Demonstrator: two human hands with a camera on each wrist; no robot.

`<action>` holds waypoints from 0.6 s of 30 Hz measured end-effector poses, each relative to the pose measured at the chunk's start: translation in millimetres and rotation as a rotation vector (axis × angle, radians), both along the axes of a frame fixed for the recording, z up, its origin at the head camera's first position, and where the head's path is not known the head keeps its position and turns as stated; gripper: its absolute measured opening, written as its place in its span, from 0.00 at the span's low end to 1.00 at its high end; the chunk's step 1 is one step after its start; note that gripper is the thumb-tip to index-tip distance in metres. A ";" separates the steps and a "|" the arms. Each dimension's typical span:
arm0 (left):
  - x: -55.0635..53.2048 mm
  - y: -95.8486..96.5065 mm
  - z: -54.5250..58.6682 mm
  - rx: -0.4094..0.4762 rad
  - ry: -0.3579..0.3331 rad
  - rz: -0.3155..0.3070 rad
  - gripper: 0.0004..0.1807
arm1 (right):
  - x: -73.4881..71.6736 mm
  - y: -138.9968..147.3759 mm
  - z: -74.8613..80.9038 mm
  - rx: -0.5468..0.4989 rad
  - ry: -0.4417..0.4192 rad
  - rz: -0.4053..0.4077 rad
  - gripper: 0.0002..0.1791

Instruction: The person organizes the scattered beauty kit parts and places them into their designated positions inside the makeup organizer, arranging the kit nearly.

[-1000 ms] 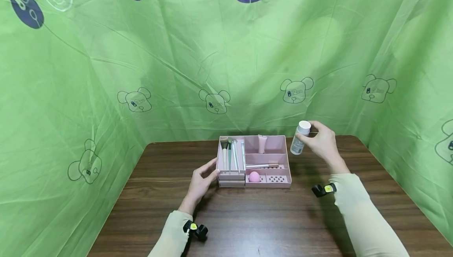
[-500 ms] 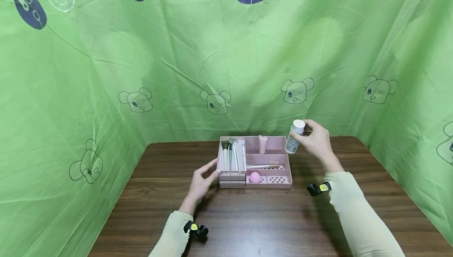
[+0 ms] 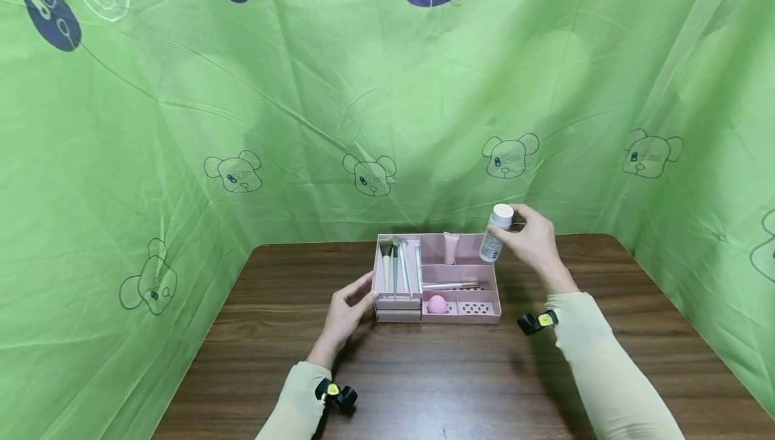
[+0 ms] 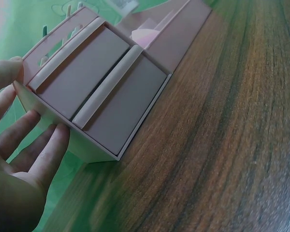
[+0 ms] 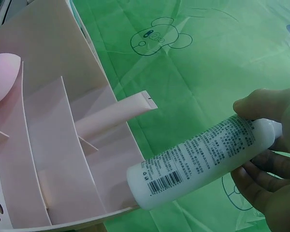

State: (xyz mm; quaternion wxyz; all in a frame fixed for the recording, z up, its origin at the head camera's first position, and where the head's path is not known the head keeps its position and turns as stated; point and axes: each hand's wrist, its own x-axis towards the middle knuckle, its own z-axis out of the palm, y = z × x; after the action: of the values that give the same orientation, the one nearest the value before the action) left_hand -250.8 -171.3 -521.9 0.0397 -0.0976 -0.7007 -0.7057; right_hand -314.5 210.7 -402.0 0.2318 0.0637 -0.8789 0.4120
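Observation:
A pink desktop organizer (image 3: 469, 319) stands near the table's back edge. My left hand (image 3: 342, 317) touches its left side, fingers fairly straight along the side wall and thumb at the upper front corner. With my right hand (image 3: 533, 243) I pinch a white bottle (image 3: 492, 243) near its cap. The bottle is tilted, its base at the rim of the back right compartment in the right wrist view, where printed text and a barcode (image 5: 165, 183) show. In that back row leans a pale pink tube (image 3: 451, 249).
Makeup brushes (image 3: 396, 268) lie on the organizer's left top, above two drawers (image 4: 87, 72). A slim metallic stick (image 3: 449, 285) rests in the middle row, and a pink makeup sponge (image 3: 436, 304) in the front row. Behind the wooden table (image 3: 424, 373) hangs a green curtain (image 3: 290, 90).
My right hand has moved left with the bottle, from beside the organizer to over its back right corner. The left hand has stayed at the organizer's side.

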 end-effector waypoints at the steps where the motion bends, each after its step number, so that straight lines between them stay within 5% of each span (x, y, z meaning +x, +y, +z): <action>1: 0.0 -0.1 0.2 0.001 -0.002 -0.002 0.27 | -0.2 -0.6 -0.1 0.002 -0.002 -0.001 0.30; 18: -0.7 -0.9 2.2 -0.025 -0.029 -0.008 0.26 | -7.8 -8.2 -6.0 0.023 0.002 0.022 0.31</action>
State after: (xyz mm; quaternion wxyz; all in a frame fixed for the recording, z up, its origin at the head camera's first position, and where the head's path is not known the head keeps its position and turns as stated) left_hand -251.5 -172.2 -519.7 0.0256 -0.0908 -0.7097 -0.6982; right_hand -322.4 202.5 -408.0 0.2277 0.0764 -0.8826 0.4041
